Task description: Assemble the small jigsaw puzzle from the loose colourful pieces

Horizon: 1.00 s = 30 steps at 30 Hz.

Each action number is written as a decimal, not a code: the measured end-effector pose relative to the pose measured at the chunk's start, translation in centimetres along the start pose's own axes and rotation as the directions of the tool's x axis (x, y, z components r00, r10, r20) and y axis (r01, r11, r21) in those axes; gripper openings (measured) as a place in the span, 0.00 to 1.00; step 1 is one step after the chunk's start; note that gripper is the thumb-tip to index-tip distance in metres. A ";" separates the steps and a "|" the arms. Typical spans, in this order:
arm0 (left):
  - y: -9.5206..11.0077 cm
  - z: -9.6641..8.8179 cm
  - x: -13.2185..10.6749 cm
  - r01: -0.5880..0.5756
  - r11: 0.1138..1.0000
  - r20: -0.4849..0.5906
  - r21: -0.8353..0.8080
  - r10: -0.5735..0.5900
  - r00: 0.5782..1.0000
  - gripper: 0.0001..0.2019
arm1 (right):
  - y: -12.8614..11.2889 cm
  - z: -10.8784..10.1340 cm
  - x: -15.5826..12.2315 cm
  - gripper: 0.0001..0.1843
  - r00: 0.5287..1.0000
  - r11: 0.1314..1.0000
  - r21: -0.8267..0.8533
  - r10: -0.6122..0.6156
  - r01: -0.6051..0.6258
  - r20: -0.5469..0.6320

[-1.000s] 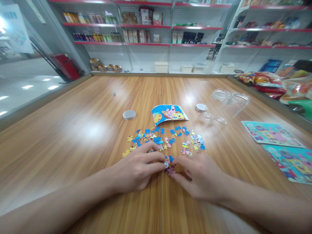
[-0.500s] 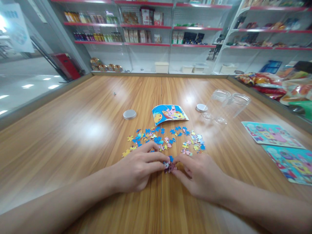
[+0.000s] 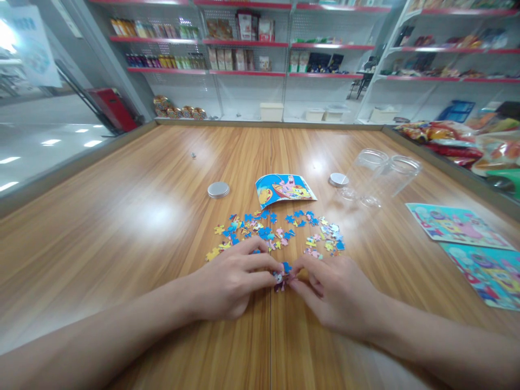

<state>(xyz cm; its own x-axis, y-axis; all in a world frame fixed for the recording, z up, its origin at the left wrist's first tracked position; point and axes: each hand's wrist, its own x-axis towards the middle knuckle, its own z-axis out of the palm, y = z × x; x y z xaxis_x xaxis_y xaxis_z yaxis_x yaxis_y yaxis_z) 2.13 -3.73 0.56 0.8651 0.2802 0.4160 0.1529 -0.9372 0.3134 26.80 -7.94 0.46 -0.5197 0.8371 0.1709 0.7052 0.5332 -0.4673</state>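
My left hand and my right hand meet fingertip to fingertip on the wooden table. Both pinch a small cluster of joined puzzle pieces, pink, purple and blue, that rests on the table between them. Just beyond the fingers lies a scatter of loose puzzle pieces, mostly blue, yellow and pink. A cartoon picture card lies past the scatter.
Two round metal lids lie on the table. Two clear plastic jars lie on their sides at the right. Two finished puzzle boards sit at the right edge, with snack bags beyond. Store shelves line the back.
Both hands stay pinched on the joined pieces, with only slight finger shifts. The view has drifted a little.
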 end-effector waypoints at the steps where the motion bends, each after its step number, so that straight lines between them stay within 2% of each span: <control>1: 0.0 0.0 0.0 -0.002 1.000 0.003 -0.008 0.002 1.000 0.23 | 0.1 0.0 0.0 0.06 1.000 1.000 0.002 0.015 -0.015 -0.013; 7: 0.3 -0.2 0.1 -0.013 0.998 0.030 -0.055 0.015 0.999 0.17 | 0.5 0.1 0.2 0.12 0.993 0.991 -0.077 0.104 -0.108 -0.054; 9: 0.3 -0.2 0.1 -0.018 0.998 0.034 -0.059 0.020 0.999 0.16 | 0.5 0.1 0.1 0.13 0.995 0.993 -0.093 0.068 -0.074 -0.071; 14: 0.3 -0.1 0.1 -0.021 0.998 0.033 -0.064 0.023 0.999 0.14 | 0.5 0.0 0.0 0.14 0.992 0.987 -0.126 -0.113 0.105 -0.062; 19: 0.4 -0.1 0.2 -0.034 0.997 0.005 -0.063 0.034 0.999 0.13 | 0.4 -0.2 0.0 0.17 0.991 0.975 -0.219 -0.068 0.041 -0.117; 24: 0.2 0.1 0.1 -0.037 0.997 0.012 -0.064 0.038 0.999 0.14 | 0.3 -0.2 -0.1 0.12 0.986 0.973 -0.193 -0.146 0.128 -0.085; 27: 0.2 0.2 0.0 -0.035 0.997 0.015 -0.062 0.036 0.999 0.14 | 0.3 0.0 -0.2 0.10 0.990 0.971 -0.206 -0.132 0.119 -0.055; 30: 0.3 0.0 0.1 -0.004 1.000 0.027 -0.031 0.005 1.000 0.14 | 0.4 0.0 -0.2 0.10 0.986 0.973 -0.196 -0.142 0.122 -0.091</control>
<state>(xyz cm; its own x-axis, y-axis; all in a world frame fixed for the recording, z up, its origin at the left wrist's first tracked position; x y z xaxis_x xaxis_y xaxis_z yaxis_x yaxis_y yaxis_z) 2.29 -4.00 0.67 0.8785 0.2697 0.3943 0.1342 -0.9315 0.3381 27.20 -7.90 0.23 -0.5687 0.7603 0.3139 0.7171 0.6452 -0.2635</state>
